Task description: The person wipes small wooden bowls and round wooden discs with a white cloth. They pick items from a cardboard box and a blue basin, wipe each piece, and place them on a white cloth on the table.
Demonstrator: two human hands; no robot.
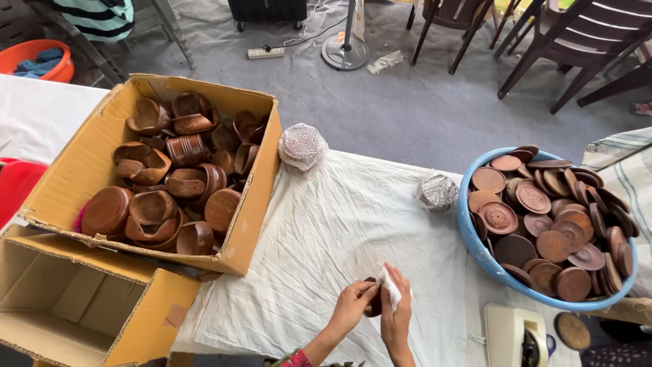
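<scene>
A: Hands status?

B: A small dark wooden piece (373,306) is being gripped by the left hand (353,304), fingers curled around its left edge. A white cloth (390,288) is being pinched by the right hand (396,314) and pressed against the piece. Both hands are being held close together, just above the white sheet (326,231) covering the bench.

A: Piece type?

B: Mostly hidden by the fingers; possibly a small bowl or lid, cannot be told for sure.

A: Surroundings?

B: A cardboard box (102,146) filled with brown wooden bowls (176,183) is being kept at the left, well apart from the hands. An empty cardboard box (136,306) is sitting in front of it. A blue tub (479,248) piled with round wooden lids (550,224) is being kept at the right. Two foil-wrapped bundles (302,147) are lying at the far edge of the sheet. A cream-coloured device (513,333) is sitting near the right hand, with one wooden disc (572,331) just beside it.
</scene>
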